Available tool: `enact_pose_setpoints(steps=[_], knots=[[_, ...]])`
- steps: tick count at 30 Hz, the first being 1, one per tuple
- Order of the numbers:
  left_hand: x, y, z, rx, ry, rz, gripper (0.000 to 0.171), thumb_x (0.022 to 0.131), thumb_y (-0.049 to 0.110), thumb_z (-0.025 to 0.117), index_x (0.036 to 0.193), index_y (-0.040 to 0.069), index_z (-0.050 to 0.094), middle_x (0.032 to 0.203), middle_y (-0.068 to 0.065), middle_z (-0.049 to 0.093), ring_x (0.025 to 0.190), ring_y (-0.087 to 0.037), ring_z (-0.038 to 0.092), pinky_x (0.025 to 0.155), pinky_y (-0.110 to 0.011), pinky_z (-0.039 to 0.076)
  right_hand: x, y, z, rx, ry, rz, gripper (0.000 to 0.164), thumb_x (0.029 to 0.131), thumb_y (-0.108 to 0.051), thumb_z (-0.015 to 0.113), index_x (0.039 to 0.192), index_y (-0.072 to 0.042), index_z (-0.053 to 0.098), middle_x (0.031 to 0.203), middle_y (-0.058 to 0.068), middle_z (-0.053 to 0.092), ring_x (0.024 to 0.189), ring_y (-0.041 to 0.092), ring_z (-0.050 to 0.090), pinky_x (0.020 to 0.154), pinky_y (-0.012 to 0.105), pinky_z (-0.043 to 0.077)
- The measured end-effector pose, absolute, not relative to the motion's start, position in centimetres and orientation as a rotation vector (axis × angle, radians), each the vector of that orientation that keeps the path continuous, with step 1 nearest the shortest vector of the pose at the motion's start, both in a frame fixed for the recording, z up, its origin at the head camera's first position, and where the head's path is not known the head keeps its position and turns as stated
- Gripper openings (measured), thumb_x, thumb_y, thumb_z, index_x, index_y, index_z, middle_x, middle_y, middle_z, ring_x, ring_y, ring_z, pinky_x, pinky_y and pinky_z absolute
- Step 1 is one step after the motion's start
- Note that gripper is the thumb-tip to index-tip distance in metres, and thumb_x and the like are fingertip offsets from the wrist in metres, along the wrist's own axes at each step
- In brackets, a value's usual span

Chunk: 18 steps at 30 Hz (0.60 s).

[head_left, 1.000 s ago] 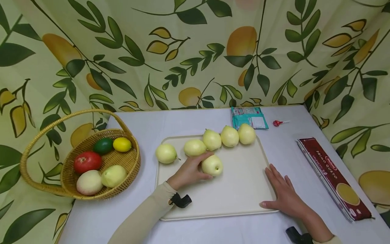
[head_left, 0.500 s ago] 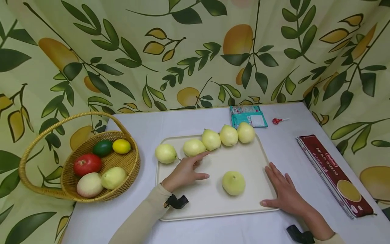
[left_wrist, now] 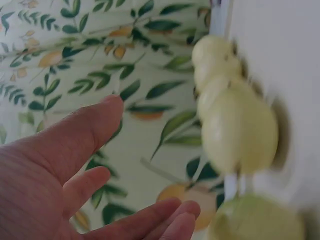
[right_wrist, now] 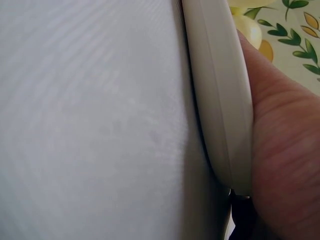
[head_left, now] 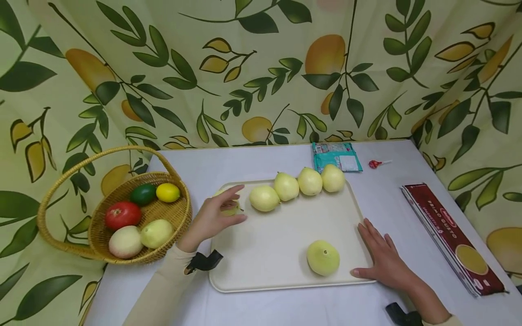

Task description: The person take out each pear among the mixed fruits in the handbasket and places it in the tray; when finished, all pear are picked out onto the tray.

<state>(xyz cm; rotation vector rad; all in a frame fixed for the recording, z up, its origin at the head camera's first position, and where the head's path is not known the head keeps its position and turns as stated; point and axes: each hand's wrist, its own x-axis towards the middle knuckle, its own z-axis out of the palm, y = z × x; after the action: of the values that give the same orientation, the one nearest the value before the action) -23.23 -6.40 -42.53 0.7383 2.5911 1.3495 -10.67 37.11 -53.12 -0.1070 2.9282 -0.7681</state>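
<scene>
In the head view my left hand (head_left: 212, 216) is over the left side of the cream tray (head_left: 261, 253), thumb and fingers spread apart. It partly hides the leftmost pale green pear (head_left: 232, 209). In the left wrist view, straight fingers (left_wrist: 85, 132) hold nothing, and that pear (left_wrist: 257, 220) is just beyond them. A row of several pears (head_left: 264, 198) lines the tray's far edge. One more pear (head_left: 323, 258) sits alone near the front right. My right hand (head_left: 383, 260) rests on the tray's right edge, fingers straight, thumb at the near corner.
Left of the tray stands a wicker basket (head_left: 185, 213) with a tall handle, holding several fruits. Behind the tray are a teal packet (head_left: 336, 156) and a red lollipop (head_left: 375, 164). A dark red spaghetti pack (head_left: 452, 237) lies at the right.
My left hand let go of a pear, which rolled across the tray to the front right. The hand then moved left to the leftmost pear. My right hand stayed on the tray edge.
</scene>
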Motion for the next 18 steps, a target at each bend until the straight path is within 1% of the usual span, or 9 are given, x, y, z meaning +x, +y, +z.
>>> enact_pose_setpoints(steps=[5, 9, 13, 16, 18], knots=[[-23.6, -11.4, -40.6, 0.636, 2.776, 1.235, 0.073, 0.080, 0.015, 0.079, 0.144, 0.013, 0.044, 0.124, -0.024, 0.061, 0.106, -0.036, 0.063, 0.092, -0.047, 0.051, -10.6, 37.1, -53.1, -0.104, 2.925, -0.770, 0.129, 0.060, -0.065, 0.078, 0.154, -0.007, 0.012, 0.161, 0.017, -0.003, 0.145, 0.045, 0.008, 0.114, 0.055, -0.016], [-23.5, -15.3, -39.7, 0.501, 2.885, 1.068, 0.071, 0.082, 0.021, 0.077, 0.145, 0.016, 0.043, 0.125, -0.023, 0.061, 0.107, -0.037, 0.063, 0.090, -0.050, 0.051, -10.5, 37.2, -53.0, -0.103, 2.933, -0.760, 0.129, 0.060, -0.065, 0.078, 0.154, -0.006, 0.012, 0.162, 0.017, -0.005, 0.145, 0.045, 0.008, 0.114, 0.054, -0.016], [-23.1, -18.3, -39.5, 0.407, 2.927, 0.884, 0.073, 0.082, 0.029, 0.077, 0.144, 0.012, 0.043, 0.125, -0.026, 0.059, 0.107, -0.039, 0.061, 0.086, -0.052, 0.052, -10.6, 37.1, -52.9, -0.109, 2.928, -0.770, 0.129, 0.061, -0.065, 0.077, 0.154, -0.006, 0.012, 0.161, 0.017, -0.005, 0.144, 0.047, 0.008, 0.114, 0.055, -0.017], [-22.7, -19.9, -39.6, 0.322, 2.917, 0.758, 0.077, 0.081, 0.033, 0.076, 0.145, 0.009, 0.040, 0.126, -0.027, 0.058, 0.107, -0.040, 0.058, 0.082, -0.052, 0.052, -10.6, 37.0, -52.9, -0.110, 2.919, -0.783, 0.128, 0.061, -0.065, 0.078, 0.154, -0.006, 0.012, 0.161, 0.017, -0.005, 0.144, 0.047, 0.009, 0.114, 0.055, -0.017], [-22.5, -20.7, -39.9, 0.269, 2.898, 0.679, 0.081, 0.081, 0.035, 0.076, 0.146, 0.008, 0.038, 0.124, -0.029, 0.057, 0.103, -0.040, 0.058, 0.079, -0.051, 0.052, -10.6, 37.0, -53.0, -0.106, 2.916, -0.786, 0.128, 0.060, -0.065, 0.078, 0.154, -0.006, 0.012, 0.161, 0.018, -0.004, 0.143, 0.047, 0.009, 0.114, 0.055, -0.017]])
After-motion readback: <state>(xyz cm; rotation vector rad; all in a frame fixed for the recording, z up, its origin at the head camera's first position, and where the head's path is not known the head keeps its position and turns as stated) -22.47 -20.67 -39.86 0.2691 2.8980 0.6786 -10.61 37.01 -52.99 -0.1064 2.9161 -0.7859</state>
